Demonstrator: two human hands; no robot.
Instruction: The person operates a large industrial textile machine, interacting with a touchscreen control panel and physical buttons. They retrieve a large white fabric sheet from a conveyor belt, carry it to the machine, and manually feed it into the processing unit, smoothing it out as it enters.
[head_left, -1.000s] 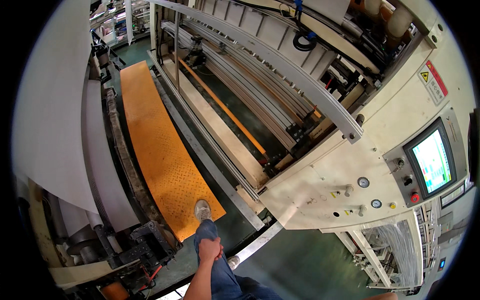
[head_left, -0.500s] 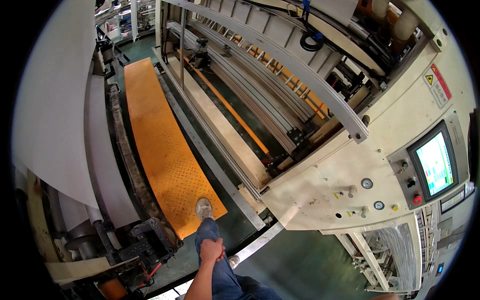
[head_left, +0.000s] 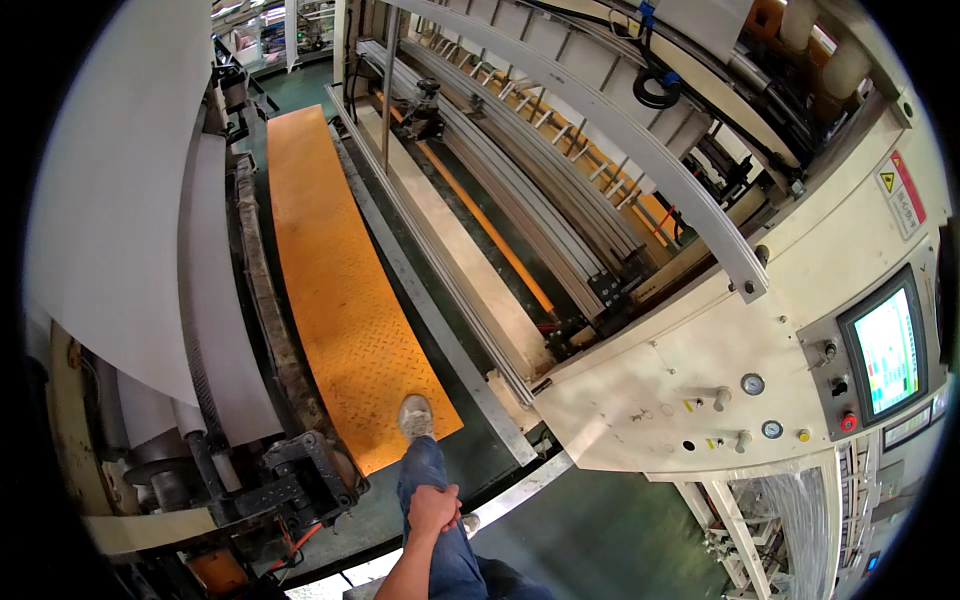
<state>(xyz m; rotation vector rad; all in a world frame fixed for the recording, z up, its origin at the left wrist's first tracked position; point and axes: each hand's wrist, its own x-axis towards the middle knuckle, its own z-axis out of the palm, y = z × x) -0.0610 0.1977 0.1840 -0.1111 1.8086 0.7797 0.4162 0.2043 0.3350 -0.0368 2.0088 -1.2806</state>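
Note:
My left hand (head_left: 432, 508) lies over my raised leg in blue jeans (head_left: 424, 465), just below the middle of the picture. Its fingers are curled and pressed together, and whatever the palm may hold is hidden. The bare left forearm comes up from the lower edge. My right hand does not show clearly. One pale shoe (head_left: 415, 416) rests on the near end of a long orange tread-plate step (head_left: 325, 290); part of the other shoe (head_left: 471, 523) shows lower down beside the leg.
A wide white paper web (head_left: 110, 210) runs down the left over rollers. Black brackets (head_left: 310, 475) jut out near its lower end. On the right, a cream machine panel (head_left: 640, 400) carries gauges, a red button (head_left: 849, 422) and a lit screen (head_left: 886, 348). Metal rails (head_left: 520, 190) cross the middle.
The whole view has shifted slightly, so the machine panel and screen sit further right and lower. My left hand stays on my leg, its fingers still curled.

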